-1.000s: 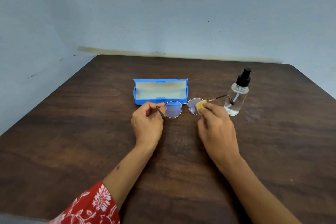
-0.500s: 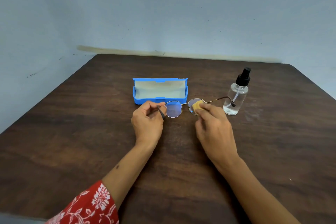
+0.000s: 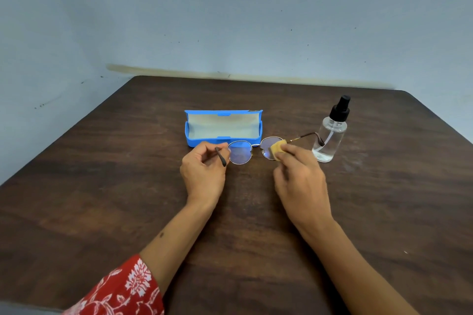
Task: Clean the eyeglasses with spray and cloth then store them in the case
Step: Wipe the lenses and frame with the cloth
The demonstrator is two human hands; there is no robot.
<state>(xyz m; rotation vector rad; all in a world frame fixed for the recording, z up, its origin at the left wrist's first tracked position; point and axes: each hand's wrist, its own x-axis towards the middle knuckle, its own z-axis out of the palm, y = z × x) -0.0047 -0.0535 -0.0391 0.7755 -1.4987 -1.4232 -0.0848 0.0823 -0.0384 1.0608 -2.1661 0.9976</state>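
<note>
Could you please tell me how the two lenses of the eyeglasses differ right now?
The left lens is bare and fully visible; the right lens is partly covered by the yellow cloth. The left hand holds the frame beside the left lens; the right hand presses the cloth on the right lens. Both are round.

The open blue case [image 3: 223,127] stands just behind the glasses [image 3: 252,151]. The spray bottle [image 3: 329,135] blocks the right side. The brown table [image 3: 102,186] is bare left and near.
</note>
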